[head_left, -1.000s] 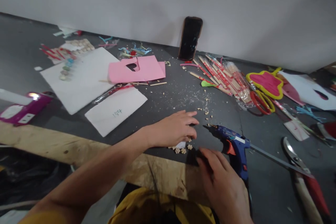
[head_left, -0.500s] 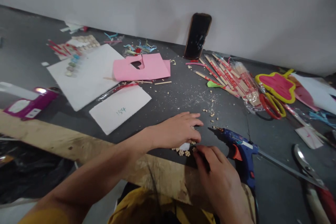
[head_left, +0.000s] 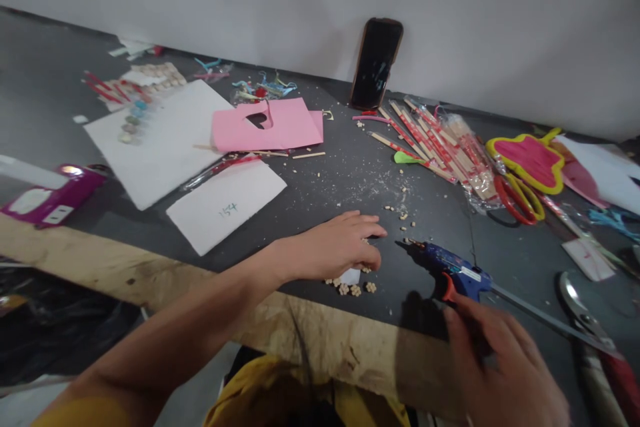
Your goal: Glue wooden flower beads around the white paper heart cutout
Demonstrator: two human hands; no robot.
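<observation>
Palm down on the dark table, my left hand (head_left: pixel 340 245) has its fingers spread over a small white piece (head_left: pixel 350 276) and some small wooden pieces, partly hidden beneath it. Several flower-shaped wooden pieces (head_left: pixel 355 290) lie by its wrist side, near the table's front edge. My right hand (head_left: pixel 505 360) is at the lower right, fingers apart, beside the handle of a blue glue gun (head_left: pixel 463 277) with an orange trigger. Its fingertips reach the handle area, but I cannot tell if they touch it. The gun lies on its side, nozzle toward my left hand.
Pink foam (head_left: pixel 270 127) and white cards (head_left: pixel 227 207) lie left. A phone (head_left: pixel 377 63) leans on the wall. Wrapped sticks (head_left: pixel 430 137), scissors (head_left: pixel 517 199) and pliers-like cutters (head_left: pixel 585 313) are right. A purple tool (head_left: pixel 53 197) sits far left. Crumbs lie mid-table.
My right hand has moved right, from the flower-shaped pieces to the glue gun's handle, leaving a flower-shaped piece in view. My left hand has stayed nearly in place.
</observation>
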